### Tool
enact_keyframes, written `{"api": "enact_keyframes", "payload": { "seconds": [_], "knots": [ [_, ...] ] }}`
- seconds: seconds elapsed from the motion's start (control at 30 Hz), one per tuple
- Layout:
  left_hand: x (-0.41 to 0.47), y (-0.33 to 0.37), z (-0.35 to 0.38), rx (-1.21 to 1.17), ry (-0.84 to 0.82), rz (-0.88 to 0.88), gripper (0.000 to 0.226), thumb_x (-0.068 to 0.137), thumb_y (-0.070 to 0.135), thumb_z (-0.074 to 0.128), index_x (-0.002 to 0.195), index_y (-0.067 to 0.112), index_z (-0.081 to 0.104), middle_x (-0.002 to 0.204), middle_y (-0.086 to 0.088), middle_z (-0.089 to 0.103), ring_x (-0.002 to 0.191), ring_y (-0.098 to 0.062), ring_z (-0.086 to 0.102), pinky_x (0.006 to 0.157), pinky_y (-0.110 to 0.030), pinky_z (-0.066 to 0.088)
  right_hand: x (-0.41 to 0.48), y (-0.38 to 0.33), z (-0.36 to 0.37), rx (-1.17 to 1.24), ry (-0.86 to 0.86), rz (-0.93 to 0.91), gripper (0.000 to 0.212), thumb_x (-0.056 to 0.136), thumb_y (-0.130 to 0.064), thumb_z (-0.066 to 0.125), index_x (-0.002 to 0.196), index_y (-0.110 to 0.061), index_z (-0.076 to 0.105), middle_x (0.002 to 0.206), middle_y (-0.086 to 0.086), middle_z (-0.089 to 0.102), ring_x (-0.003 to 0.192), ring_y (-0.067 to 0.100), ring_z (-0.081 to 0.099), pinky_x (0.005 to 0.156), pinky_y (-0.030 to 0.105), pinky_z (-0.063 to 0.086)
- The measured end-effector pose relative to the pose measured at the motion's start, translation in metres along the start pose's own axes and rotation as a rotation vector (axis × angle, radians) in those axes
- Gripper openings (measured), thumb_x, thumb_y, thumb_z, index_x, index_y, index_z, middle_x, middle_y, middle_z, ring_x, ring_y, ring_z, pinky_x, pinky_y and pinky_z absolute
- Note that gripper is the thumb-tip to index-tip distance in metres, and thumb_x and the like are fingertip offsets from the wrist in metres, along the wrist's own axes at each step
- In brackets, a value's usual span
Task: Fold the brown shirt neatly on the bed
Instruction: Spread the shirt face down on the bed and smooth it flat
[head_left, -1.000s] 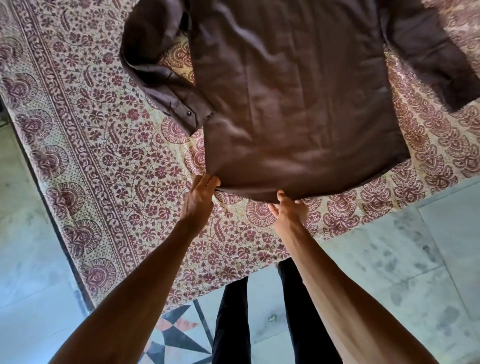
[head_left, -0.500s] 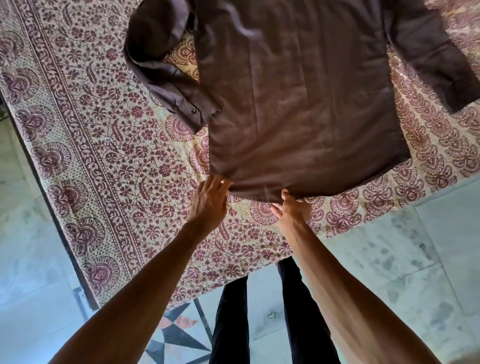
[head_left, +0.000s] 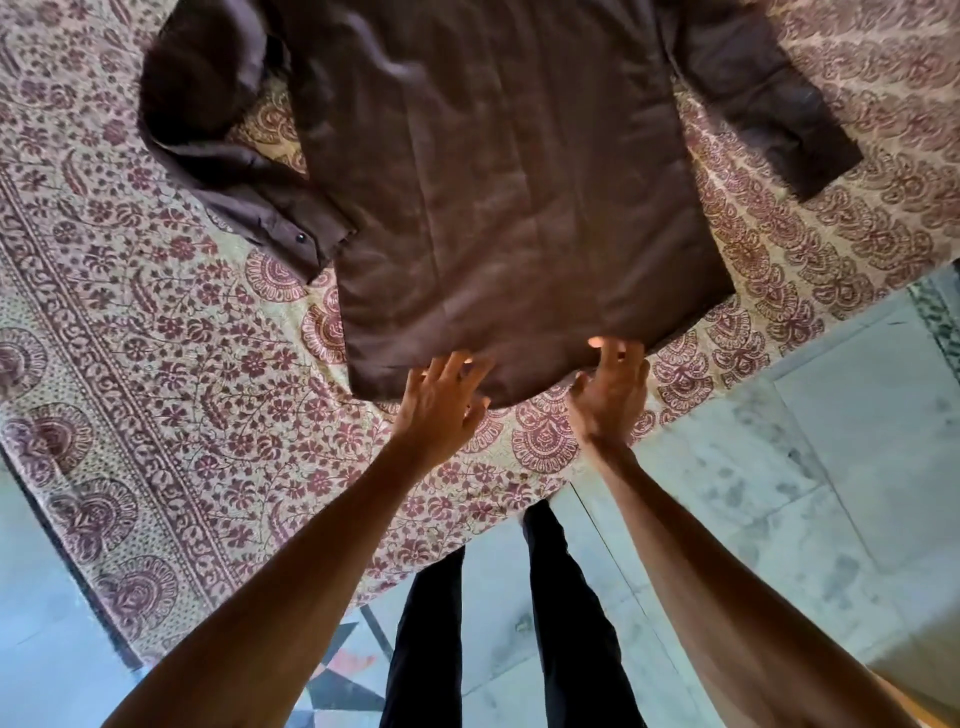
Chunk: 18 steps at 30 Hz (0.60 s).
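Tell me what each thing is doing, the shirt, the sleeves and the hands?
Shirt: spread flat on the bed, not folded yet.
Sleeve with the button: bent and bunched up.
Other sleeve: lying straight out.
Left hand: open, fingers spread on the shirt's bottom edge.
Right hand: open, fingertips on the same edge.

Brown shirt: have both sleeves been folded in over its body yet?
No: one sleeve of the brown shirt lies stretched out on the bedspread, beside the body, not folded over it.

One brown shirt (head_left: 509, 208), one cuff button (head_left: 300, 238), one printed bedsheet (head_left: 156, 338), two trouser legs (head_left: 426, 649), two hands: left hand (head_left: 444, 402), right hand (head_left: 613, 395).
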<state>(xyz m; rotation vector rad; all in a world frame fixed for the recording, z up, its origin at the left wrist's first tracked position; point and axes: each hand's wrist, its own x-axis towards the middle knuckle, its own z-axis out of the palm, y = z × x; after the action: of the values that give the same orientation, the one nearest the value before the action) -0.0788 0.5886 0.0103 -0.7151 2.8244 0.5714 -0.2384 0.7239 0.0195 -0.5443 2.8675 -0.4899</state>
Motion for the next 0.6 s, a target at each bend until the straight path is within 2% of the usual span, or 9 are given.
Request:
{"api": "enact_keyframes", "payload": {
  "seconds": [0.07, 0.13, 0.23, 0.33, 0.4, 0.47, 0.53, 0.6],
  "knots": [
    [-0.004, 0.012, 0.007, 0.089, -0.05, 0.005, 0.049, 0.087, 0.042, 0.054, 0.134, 0.03, 0.044, 0.131, -0.004, 0.052, 0.112, -0.025, 0.054, 0.087, -0.047, 0.046, 0.006, 0.016, -0.002, -0.177, -0.188, -0.338, 0.058, 0.066, -0.009, 0.075, 0.12, -0.019, 0.057, 0.121, 0.01, 0.052, 0.107, 0.029, 0.051, 0.084, 0.042, 0.05],
    [-0.017, 0.021, 0.013, 0.132, -0.106, -0.021, 0.049, 0.084, 0.04, 0.056, 0.131, 0.029, 0.048, 0.13, -0.004, 0.052, 0.11, -0.026, 0.055, 0.087, -0.047, 0.046, 0.002, 0.033, -0.007, -0.295, -0.364, -0.475, 0.072, 0.06, -0.013, 0.08, 0.126, -0.019, 0.053, 0.126, 0.008, 0.05, 0.113, 0.029, 0.05, 0.088, 0.043, 0.05],
    [-0.034, 0.031, 0.019, 0.099, -0.141, -0.016, 0.045, 0.08, 0.032, 0.063, 0.124, 0.024, 0.058, 0.122, -0.004, 0.058, 0.103, -0.027, 0.06, 0.083, -0.046, 0.051, -0.01, 0.057, -0.019, -0.388, -0.465, -0.508, 0.073, 0.062, -0.013, 0.077, 0.13, -0.023, 0.052, 0.128, 0.005, 0.053, 0.118, 0.029, 0.052, 0.09, 0.042, 0.05],
    [-0.023, 0.042, 0.012, -0.082, -0.126, -0.056, 0.029, 0.082, 0.02, 0.06, 0.111, 0.019, 0.062, 0.105, -0.004, 0.068, 0.09, -0.026, 0.068, 0.073, -0.038, 0.057, -0.001, 0.068, -0.03, -0.38, -0.427, -0.545, 0.056, 0.063, -0.025, 0.085, 0.115, -0.02, 0.063, 0.12, 0.004, 0.064, 0.11, 0.026, 0.06, 0.085, 0.04, 0.05],
    [-0.003, 0.051, 0.005, -0.131, -0.072, -0.083, 0.025, 0.083, 0.019, 0.059, 0.108, 0.02, 0.06, 0.103, -0.003, 0.068, 0.089, -0.025, 0.068, 0.072, -0.037, 0.058, 0.019, 0.068, -0.038, -0.321, -0.359, -0.539, 0.053, 0.06, -0.023, 0.087, 0.107, -0.016, 0.064, 0.112, 0.006, 0.065, 0.103, 0.027, 0.061, 0.081, 0.04, 0.05],
    [0.022, 0.063, -0.002, -0.115, -0.03, -0.093, 0.034, 0.083, 0.024, 0.061, 0.117, 0.02, 0.058, 0.114, -0.003, 0.063, 0.102, -0.024, 0.062, 0.08, -0.039, 0.055, 0.046, 0.065, -0.045, -0.261, -0.337, -0.538, 0.06, 0.058, -0.017, 0.086, 0.112, -0.016, 0.061, 0.115, 0.011, 0.061, 0.106, 0.03, 0.057, 0.082, 0.042, 0.05],
    [0.044, 0.076, -0.005, -0.059, -0.091, -0.089, 0.052, 0.084, 0.034, 0.061, 0.134, 0.025, 0.047, 0.13, -0.002, 0.053, 0.116, -0.024, 0.052, 0.088, -0.044, 0.051, 0.077, 0.066, -0.046, -0.281, -0.353, -0.544, 0.066, 0.064, -0.02, 0.082, 0.124, -0.018, 0.053, 0.129, 0.013, 0.051, 0.114, 0.031, 0.051, 0.088, 0.044, 0.048],
    [0.057, 0.087, -0.003, -0.002, -0.188, -0.102, 0.057, 0.085, 0.042, 0.057, 0.138, 0.03, 0.04, 0.136, -0.001, 0.045, 0.121, -0.024, 0.047, 0.091, -0.048, 0.05, 0.1, 0.075, -0.046, -0.335, -0.385, -0.508, 0.062, 0.077, -0.027, 0.072, 0.133, -0.02, 0.046, 0.14, 0.014, 0.04, 0.125, 0.031, 0.044, 0.093, 0.048, 0.047]
  ]
}}
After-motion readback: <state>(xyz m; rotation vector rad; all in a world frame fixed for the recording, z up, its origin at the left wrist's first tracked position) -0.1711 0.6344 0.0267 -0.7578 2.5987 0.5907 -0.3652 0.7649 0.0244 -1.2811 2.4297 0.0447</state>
